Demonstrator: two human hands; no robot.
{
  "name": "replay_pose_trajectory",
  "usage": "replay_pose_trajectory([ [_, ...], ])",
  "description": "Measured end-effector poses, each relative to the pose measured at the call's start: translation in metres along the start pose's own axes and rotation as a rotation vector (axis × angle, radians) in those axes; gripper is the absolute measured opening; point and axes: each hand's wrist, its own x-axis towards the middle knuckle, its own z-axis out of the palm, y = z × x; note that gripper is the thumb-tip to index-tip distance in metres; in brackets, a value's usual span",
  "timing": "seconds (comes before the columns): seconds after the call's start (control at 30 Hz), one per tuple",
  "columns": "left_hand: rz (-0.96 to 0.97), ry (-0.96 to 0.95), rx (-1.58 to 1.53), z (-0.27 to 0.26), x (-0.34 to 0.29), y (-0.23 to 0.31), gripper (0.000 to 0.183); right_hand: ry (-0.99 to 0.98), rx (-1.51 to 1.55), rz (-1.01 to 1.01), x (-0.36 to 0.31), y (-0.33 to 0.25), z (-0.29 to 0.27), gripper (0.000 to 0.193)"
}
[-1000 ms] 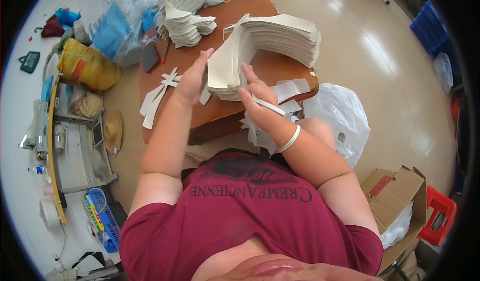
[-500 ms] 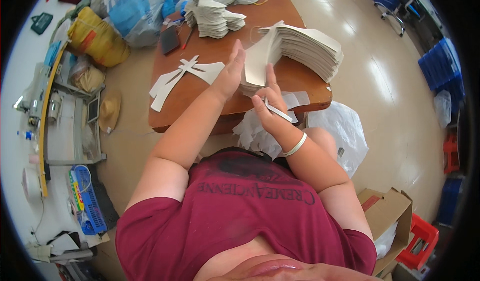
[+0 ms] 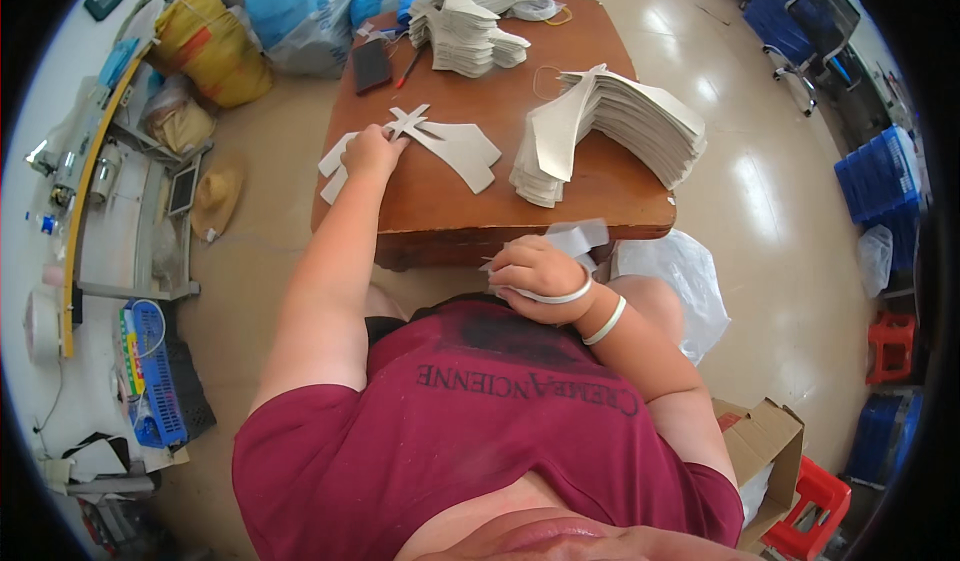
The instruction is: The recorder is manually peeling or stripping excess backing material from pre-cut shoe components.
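Observation:
My left hand (image 3: 373, 151) reaches over the left side of the brown table, fingers closed at the white cut-out pieces (image 3: 455, 151), which lie crossed over each other. Part of the pieces is hidden under it. In front of the table's near edge, my right hand (image 3: 540, 266) is held close to my body with its fingers curled. A bit of something pale shows by its fingertips, too small to name. One white band (image 3: 555, 295) runs across this hand and another circles the wrist. A thick, arched stack of white cut-out pieces (image 3: 640, 121) stands on the table's right side.
Another stack of white pieces (image 3: 465, 26) stands at the table's far side, beside a dark flat object (image 3: 372, 66) and a red pen (image 3: 408, 69). White scraps (image 3: 580, 237) hang at the near edge. A white plastic bag (image 3: 680, 286) sits right of my knee.
My left hand has moved from beside the right stack leftward onto the crossed pieces. My right hand has drawn back from the stack toward my body, and its fingers have curled.

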Motion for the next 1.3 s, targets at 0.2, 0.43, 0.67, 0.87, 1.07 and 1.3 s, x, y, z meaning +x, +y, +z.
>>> replay_pose_trajectory([
  [0.2,0.036,-0.276,-0.099,0.015,0.024,-0.021,0.031,-0.074,-0.081,0.035,-0.006,0.01,0.012,0.012],
  [0.43,0.39,-0.391,-0.754,-0.029,-0.06,-0.026,0.036,-0.005,-0.048,0.03,0.004,-0.012,0.018,0.014],
  [0.67,0.439,-0.759,-1.243,-0.078,-0.17,-0.008,0.022,0.079,-0.145,-0.028,0.036,-0.053,0.014,0.026],
  [0.87,0.848,0.038,-0.883,-0.083,-0.209,0.007,0.012,0.096,-0.209,-0.044,0.033,-0.069,0.024,0.025],
  [1.07,0.886,0.169,-0.833,-0.075,-0.23,0.006,0.015,0.207,-0.271,-0.05,0.027,-0.086,0.021,0.033],
  [1.3,1.052,0.228,-0.729,-0.073,-0.249,0.004,0.018,0.389,-0.474,-0.018,0.015,-0.101,0.025,0.036],
])
